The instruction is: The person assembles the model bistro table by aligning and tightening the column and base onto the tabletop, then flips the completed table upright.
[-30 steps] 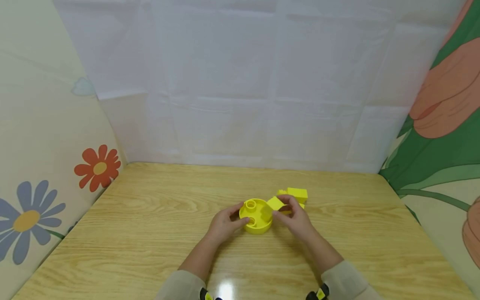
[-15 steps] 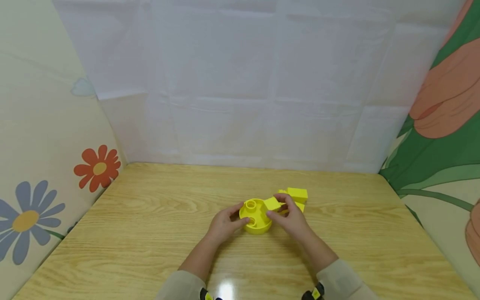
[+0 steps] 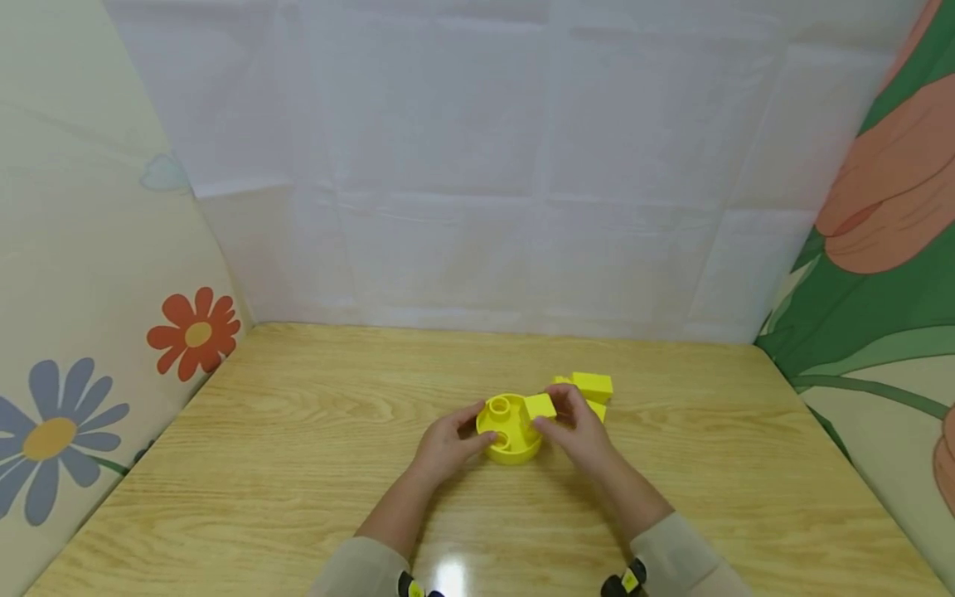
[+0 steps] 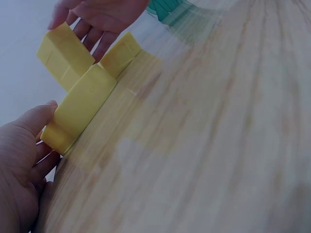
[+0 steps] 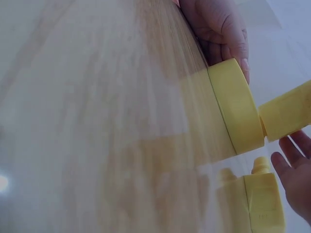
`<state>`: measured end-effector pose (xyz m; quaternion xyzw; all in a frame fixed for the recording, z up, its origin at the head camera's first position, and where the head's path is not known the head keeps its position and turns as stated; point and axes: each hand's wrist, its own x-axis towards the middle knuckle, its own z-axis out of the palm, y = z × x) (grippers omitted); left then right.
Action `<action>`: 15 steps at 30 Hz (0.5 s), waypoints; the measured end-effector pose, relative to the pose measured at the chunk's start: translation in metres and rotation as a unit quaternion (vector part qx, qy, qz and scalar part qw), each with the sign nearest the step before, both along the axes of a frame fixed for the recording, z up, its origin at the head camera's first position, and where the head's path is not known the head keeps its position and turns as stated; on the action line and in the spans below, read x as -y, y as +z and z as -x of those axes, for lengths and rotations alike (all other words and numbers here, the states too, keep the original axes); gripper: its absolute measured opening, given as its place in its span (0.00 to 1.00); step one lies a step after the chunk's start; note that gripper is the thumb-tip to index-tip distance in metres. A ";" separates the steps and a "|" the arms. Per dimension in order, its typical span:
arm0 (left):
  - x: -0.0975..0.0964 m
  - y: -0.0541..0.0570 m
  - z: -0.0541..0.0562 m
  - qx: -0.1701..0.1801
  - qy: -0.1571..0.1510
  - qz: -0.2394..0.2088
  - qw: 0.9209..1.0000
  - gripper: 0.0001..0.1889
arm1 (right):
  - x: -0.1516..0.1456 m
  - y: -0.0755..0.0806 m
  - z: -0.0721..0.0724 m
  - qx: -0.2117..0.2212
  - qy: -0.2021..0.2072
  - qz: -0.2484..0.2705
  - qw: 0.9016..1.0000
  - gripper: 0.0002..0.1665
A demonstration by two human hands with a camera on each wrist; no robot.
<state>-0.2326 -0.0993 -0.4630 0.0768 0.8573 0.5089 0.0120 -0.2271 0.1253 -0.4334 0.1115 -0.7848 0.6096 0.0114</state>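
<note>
A round yellow toy base (image 3: 515,454) with a raised rim and hollow round studs inside lies flat on the table. My left hand (image 3: 443,448) grips its left side, thumb over the rim by the near stud and fingers around the far edge. On the right part of the base, a yellow building block (image 3: 540,406) sits at a tilt, lapping over the rim. My right hand (image 3: 584,429) holds this block between thumb and fingers. The left wrist view shows the block (image 4: 65,56) slanting up from the base (image 4: 87,99); whether it is seated on a stud is hidden.
More yellow blocks (image 3: 593,387) lie just behind the right hand; one block (image 5: 263,204) shows a round stud in the right wrist view. The wooden table (image 3: 313,398) meets a white sheet (image 3: 477,249) at its back edge, with floral cloth at both sides.
The right hand has shifted slightly left with its block, which now lies further over the base and less turned. The left hand and the base have stayed put.
</note>
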 end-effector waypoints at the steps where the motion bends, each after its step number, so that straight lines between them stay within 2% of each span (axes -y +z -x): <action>1: 0.000 0.000 0.000 -0.001 0.000 -0.001 1.000 0.33 | -0.001 0.000 0.000 -0.005 0.006 0.005 1.000 0.23; 7: 0.000 -0.001 0.001 -0.004 -0.002 -0.003 1.000 0.33 | -0.004 0.001 0.000 -0.012 0.014 0.010 1.000 0.20; 15: 0.000 0.000 0.001 0.004 -0.003 0.000 1.000 0.34 | 0.002 0.004 0.001 0.003 -0.018 -0.058 0.998 0.24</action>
